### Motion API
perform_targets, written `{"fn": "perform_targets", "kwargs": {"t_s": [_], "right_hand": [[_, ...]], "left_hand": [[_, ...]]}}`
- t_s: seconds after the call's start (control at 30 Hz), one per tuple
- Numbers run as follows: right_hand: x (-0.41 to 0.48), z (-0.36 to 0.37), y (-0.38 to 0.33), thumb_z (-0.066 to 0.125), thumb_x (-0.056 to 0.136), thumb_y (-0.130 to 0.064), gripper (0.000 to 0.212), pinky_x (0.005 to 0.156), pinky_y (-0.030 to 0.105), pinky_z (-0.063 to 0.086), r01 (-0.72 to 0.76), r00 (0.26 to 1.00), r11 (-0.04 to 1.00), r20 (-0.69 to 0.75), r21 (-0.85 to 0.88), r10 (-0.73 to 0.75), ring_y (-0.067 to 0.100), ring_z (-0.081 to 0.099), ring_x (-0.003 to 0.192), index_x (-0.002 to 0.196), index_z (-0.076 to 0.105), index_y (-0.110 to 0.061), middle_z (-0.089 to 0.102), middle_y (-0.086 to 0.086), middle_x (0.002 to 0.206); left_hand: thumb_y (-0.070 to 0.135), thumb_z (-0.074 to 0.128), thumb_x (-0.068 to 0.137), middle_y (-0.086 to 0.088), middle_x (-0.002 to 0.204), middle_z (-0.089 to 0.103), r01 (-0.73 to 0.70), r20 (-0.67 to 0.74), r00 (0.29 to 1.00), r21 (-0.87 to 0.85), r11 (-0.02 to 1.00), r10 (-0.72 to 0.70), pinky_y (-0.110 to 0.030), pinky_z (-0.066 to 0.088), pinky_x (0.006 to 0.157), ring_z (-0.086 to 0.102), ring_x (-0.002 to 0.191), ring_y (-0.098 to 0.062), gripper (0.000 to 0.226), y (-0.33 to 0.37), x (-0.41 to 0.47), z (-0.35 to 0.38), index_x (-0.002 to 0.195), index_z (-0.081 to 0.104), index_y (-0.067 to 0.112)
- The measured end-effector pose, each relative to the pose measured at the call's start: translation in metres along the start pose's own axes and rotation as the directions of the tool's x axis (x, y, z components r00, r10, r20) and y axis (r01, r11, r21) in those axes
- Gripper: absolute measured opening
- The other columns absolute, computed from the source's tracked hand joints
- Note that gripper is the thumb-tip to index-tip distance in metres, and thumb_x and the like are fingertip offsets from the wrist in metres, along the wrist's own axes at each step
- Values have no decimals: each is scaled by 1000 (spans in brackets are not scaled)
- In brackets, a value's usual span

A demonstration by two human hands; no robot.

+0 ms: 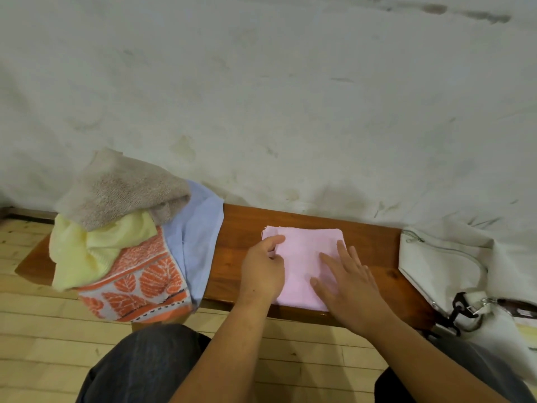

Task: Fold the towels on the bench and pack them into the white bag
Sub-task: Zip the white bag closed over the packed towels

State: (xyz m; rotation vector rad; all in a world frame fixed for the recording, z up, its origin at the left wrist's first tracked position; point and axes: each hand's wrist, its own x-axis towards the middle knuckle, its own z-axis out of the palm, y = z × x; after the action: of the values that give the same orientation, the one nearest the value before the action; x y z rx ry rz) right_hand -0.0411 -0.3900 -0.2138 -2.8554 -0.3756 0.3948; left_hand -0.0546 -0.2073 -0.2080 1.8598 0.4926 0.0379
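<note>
Head view: wooden bench (241, 228) by stained wall (290, 112); left hand (263, 269) pinches pink towel (305, 248), right hand (348, 292) presses flat.

One wide-angle view from the head, facing forward and down, close above the left hand (263, 267) and right hand (348, 289) on the pink towel (302, 251); wooden bench (238, 228) crosswise beneath them; wall (261, 97) beyond fills the upper half; knees (145, 365) nearer than the hands.

I log forearms (220, 353) bare to the frame edge, left hand (263, 271) and right hand (348, 295) likewise bare. Dark grey trousers (139, 370), faint denim-like weave, show at 7 o'clock and 5 o'clock.
</note>
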Motion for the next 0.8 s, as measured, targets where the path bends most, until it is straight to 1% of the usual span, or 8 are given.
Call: {"fn": "perform_targets", "kwargs": {"t_s": [0.1,0.23,0.37,0.43,0.5,0.6,0.7,0.8], "right_hand": [[-1,2,-4,0,78,-82,90,123,46,-3,29,999,999,36,-46,-27,20,-20,154,158,12,-42,-24,-9,167],[-3,4,-9,20,98,-69,67,123,45,-4,41,997,997,65,-58,-38,19,-24,153,159,11,-43,-25,-9,166],[-3,4,-4,25,99,-67,64,124,46,0,55,994,998,96,-35,-51,21,-23,153,159,12,-45,-27,-11,165],[-3,3,-2,32,99,-66,62,125,44,7,57,997,997,57,55,-60,20,-18,155,156,21,-47,-23,-14,166],[-1,2,0,48,98,-59,58,123,39,19,6,998,975,-62,220,7,18,2,156,152,34,-44,-6,-12,169],[6,-7,1,62,95,-48,61,102,37,46,-184,944,852,-154,489,292,21,45,137,149,43,-27,40,0,157],[16,-11,4,65,94,-49,66,93,39,52,-373,882,616,58,694,469,28,56,121,147,44,-14,56,6,139],[25,-9,11,72,88,-51,63,96,51,56,-455,855,422,252,784,453,32,63,109,130,60,-7,67,8,121]], "left_hand": [[9,47,104,5,142,54,10,-26,1000,22,1000,-10,-5,41,62,47,103,-7,41,-3,2,-4,136,59,32],[7,45,104,3,143,55,23,-67,998,51,998,-19,-6,42,68,53,114,-13,43,-6,3,-6,139,57,29],[12,46,105,1,142,54,68,-74,996,157,985,-56,-24,52,87,55,122,-21,42,-8,1,-6,145,50,24],[14,47,105,1,139,55,62,-73,996,184,981,-49,-19,49,80,55,114,-16,42,-8,0,-5,145,48,24],[15,48,104,3,138,56,15,-76,997,184,983,-1,-14,43,76,53,110,-12,42,-8,0,-4,145,48,26],[15,52,103,5,143,51,-13,-88,996,225,974,34,-26,49,94,50,127,-18,48,-13,1,-3,147,44,30],[14,55,101,5,146,48,2,-86,996,286,958,23,-34,50,101,47,131,-20,52,-19,3,0,147,43,33],[11,56,100,5,146,48,10,-64,998,313,950,11,-32,51,100,49,130,-20,53,-21,4,1,147,44,33]]}}
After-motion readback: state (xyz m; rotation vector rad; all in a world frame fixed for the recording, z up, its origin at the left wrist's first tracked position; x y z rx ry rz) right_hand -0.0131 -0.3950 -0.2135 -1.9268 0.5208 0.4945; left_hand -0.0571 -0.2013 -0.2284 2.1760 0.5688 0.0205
